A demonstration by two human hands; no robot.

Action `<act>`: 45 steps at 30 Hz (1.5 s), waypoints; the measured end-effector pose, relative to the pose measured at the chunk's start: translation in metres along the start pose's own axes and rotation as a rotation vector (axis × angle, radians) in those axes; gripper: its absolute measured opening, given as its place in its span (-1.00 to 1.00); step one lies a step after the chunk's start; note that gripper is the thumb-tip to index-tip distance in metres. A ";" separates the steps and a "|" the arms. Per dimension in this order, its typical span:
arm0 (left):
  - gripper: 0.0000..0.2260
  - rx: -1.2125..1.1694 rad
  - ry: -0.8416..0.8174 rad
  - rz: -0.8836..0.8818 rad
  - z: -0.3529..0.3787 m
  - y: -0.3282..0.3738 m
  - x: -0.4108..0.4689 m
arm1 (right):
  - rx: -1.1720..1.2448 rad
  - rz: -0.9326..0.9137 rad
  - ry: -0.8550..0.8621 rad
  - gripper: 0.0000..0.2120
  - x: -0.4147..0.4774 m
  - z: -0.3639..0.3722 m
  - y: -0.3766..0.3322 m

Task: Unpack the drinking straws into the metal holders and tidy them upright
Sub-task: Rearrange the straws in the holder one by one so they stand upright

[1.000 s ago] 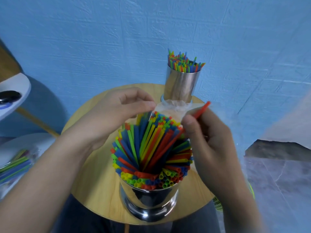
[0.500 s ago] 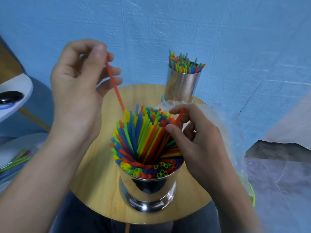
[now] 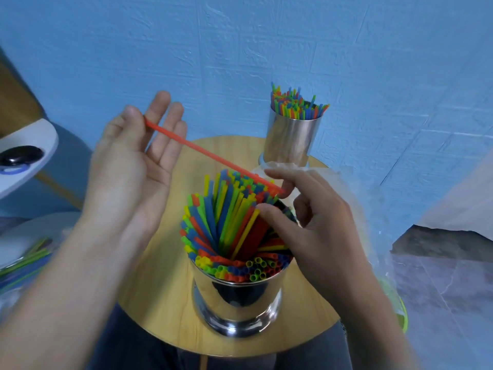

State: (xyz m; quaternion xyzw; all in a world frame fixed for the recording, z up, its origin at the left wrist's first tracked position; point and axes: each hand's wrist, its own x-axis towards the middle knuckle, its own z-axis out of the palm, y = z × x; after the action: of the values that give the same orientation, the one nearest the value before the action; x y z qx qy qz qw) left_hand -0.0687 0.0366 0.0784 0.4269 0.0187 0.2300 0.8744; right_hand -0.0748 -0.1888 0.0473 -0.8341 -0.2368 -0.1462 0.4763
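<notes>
A red straw (image 3: 213,156) slants above the packed near metal holder (image 3: 237,295) on a round wooden tabletop (image 3: 160,303). The left hand (image 3: 133,169), fingers almost straight, pinches its upper end at the thumb; the right hand (image 3: 320,231), loosely curled, touches its lower end with a fingertip, gripping nothing

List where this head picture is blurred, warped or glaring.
Head view: left hand and the lower corners look smeared; the red straw and the straws in the near holder are sharp; the steel mirrors dark reflections; the wide-angle lens bows the wall seams.
</notes>
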 end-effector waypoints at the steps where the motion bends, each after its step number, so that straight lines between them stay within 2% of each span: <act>1: -0.73 0.024 0.002 -0.004 0.005 -0.001 -0.005 | 0.092 0.001 0.030 -0.75 0.000 0.000 -0.001; 3: -0.83 0.077 -0.006 -0.037 0.013 -0.005 -0.013 | 0.327 0.009 0.099 -0.79 0.000 -0.002 -0.004; 6: -0.84 0.213 -0.032 -0.106 0.012 -0.009 -0.015 | 0.557 0.000 0.167 -0.88 0.000 -0.010 -0.008; 10: -0.88 0.504 -0.164 -0.127 0.011 -0.014 -0.022 | 0.610 -0.061 0.260 -0.96 0.001 -0.012 -0.007; 14: -0.72 0.772 -0.299 -0.089 0.008 -0.014 -0.028 | 0.587 -0.026 0.467 -0.78 0.004 -0.015 -0.003; 16: -0.77 0.858 -0.363 -0.106 0.005 -0.013 -0.028 | 0.523 0.007 0.423 -0.74 0.003 -0.016 -0.003; 20: -0.87 0.893 -0.443 -0.187 0.002 -0.012 -0.026 | 0.235 -0.025 0.095 -0.78 -0.002 -0.006 -0.003; 22: -0.87 0.926 -0.451 -0.176 0.001 -0.012 -0.024 | 0.115 -0.012 0.018 -0.82 -0.004 -0.003 -0.003; 25: -0.87 0.968 -0.481 -0.167 0.001 -0.011 -0.022 | 0.109 0.029 0.010 -0.96 -0.005 -0.003 -0.003; 27: -0.83 0.979 -0.516 -0.191 0.002 -0.012 -0.020 | 0.116 0.055 0.002 -0.70 -0.005 -0.004 -0.002; 29: -0.84 0.964 -0.525 -0.195 0.005 -0.012 -0.020 | 0.105 0.055 -0.004 -0.59 -0.005 -0.005 -0.002; 32: -0.86 0.960 -0.547 -0.183 0.007 -0.013 -0.018 | 0.046 0.004 0.022 -0.86 -0.005 -0.003 -0.002; 35: -0.86 0.965 -0.594 -0.221 0.011 -0.012 -0.017 | 0.038 0.008 0.067 -0.84 -0.003 -0.001 -0.002; 40: -0.84 1.036 -0.551 -0.142 0.013 -0.016 -0.013 | 0.067 0.040 0.097 -0.87 -0.002 0.000 0.001; 45: -0.93 1.014 -0.562 -0.128 0.015 -0.015 -0.011 | 0.069 0.047 0.079 -0.85 -0.003 0.000 0.003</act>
State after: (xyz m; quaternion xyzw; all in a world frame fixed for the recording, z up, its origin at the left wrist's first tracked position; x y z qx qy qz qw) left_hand -0.0689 0.0130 0.0750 0.8349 -0.0804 0.0172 0.5442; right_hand -0.0755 -0.1905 0.0436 -0.8161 -0.2031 -0.1594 0.5170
